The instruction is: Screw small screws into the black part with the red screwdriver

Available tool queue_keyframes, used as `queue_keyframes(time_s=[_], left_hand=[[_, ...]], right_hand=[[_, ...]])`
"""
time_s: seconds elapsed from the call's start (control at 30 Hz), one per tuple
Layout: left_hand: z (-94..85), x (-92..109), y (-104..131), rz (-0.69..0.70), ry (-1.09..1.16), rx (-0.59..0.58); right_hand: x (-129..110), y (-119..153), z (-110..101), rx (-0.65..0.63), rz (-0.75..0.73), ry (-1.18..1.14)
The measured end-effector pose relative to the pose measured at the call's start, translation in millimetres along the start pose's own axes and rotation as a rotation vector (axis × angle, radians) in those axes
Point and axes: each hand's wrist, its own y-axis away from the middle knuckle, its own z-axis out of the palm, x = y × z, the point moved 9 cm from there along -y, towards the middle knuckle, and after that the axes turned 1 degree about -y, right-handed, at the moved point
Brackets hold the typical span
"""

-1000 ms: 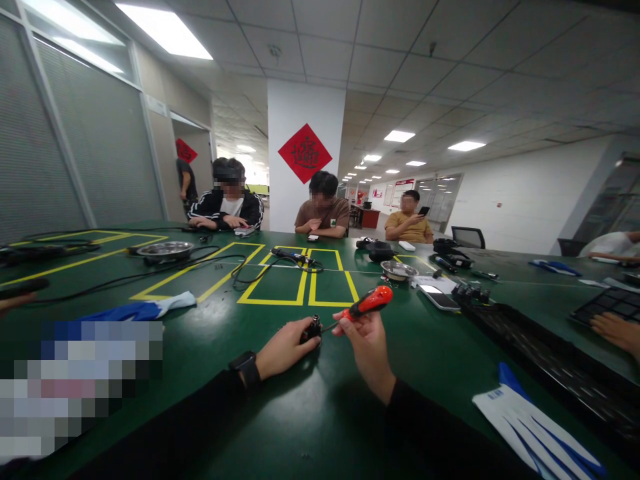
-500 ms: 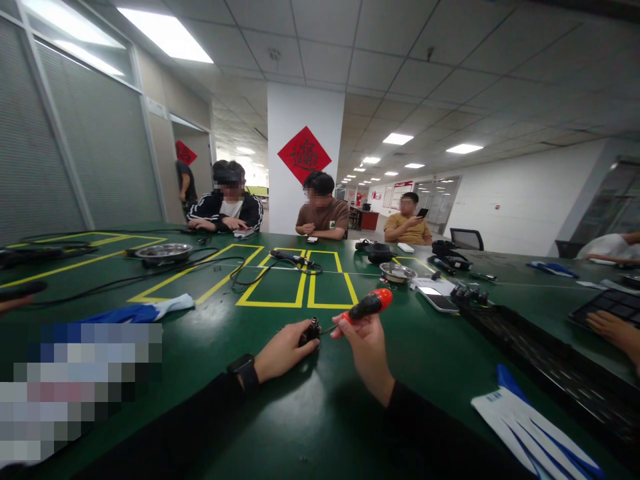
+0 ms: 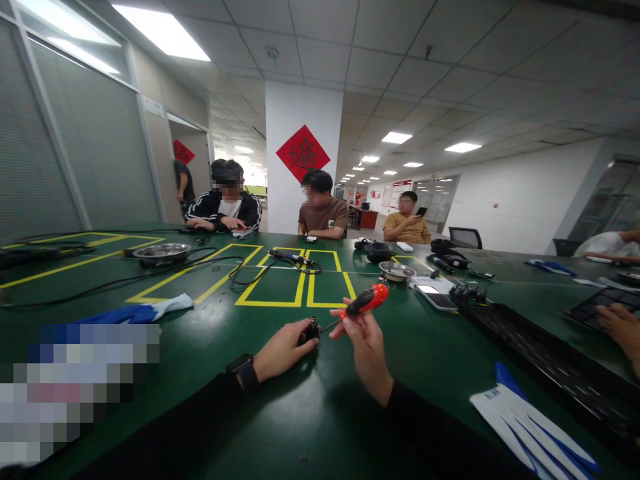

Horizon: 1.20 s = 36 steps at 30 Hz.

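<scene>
My left hand (image 3: 287, 349) rests on the green table (image 3: 240, 413), its fingers closed around a small dark part with a shiny metal top (image 3: 313, 325). A red and black screwdriver (image 3: 367, 300) is held in the fingers of my right hand (image 3: 369, 347), just to the right of that part. Its handle tilts up to the right, and its shaft slopes down toward the dark part. Whether the tip touches the part is too small to tell. A dark watch (image 3: 243, 371) sits on my left wrist.
Blue-white gloves (image 3: 530, 427) and a long black tray (image 3: 545, 367) lie to my right, near another person's hand (image 3: 620, 327). A phone (image 3: 437, 299), metal bowls (image 3: 397, 269) and a corded tool (image 3: 290, 257) lie farther back. Several people sit around the table.
The screwdriver handle has shifted slightly left and down, and the fingers of my right hand have changed position on it. My left hand stays on the dark part.
</scene>
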Motion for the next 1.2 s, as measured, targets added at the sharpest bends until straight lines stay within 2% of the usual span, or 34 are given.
queue_keyframes(time_s=[0.17,0.4,0.63,1.03,1.13,1.2], left_hand=[[1.8,-1.3,-0.8,-0.003,0.005,-0.014],[1.0,-0.8,-0.6,-0.008,-0.001,-0.012],[2.1,-1.2,-0.3,0.004,0.006,-0.024],[1.7,-3.6,-1.0,0.007,0.075,-0.014],[6.3,-6.6,-2.1,0.009,0.119,-0.034],[9.9,-8.1,-2.6,0.021,0.170,-0.051]], right_hand=[[9.5,-4.4,-8.0,0.062,0.034,0.001],[4.3,-0.5,-4.0,0.011,0.021,-0.069],[4.8,3.9,4.9,-0.095,-0.026,0.063],[3.3,8.9,6.2,-0.109,-0.054,0.121],[-0.3,8.7,3.5,-0.069,-0.079,0.116],[-5.8,7.3,-4.5,0.016,-0.113,0.106]])
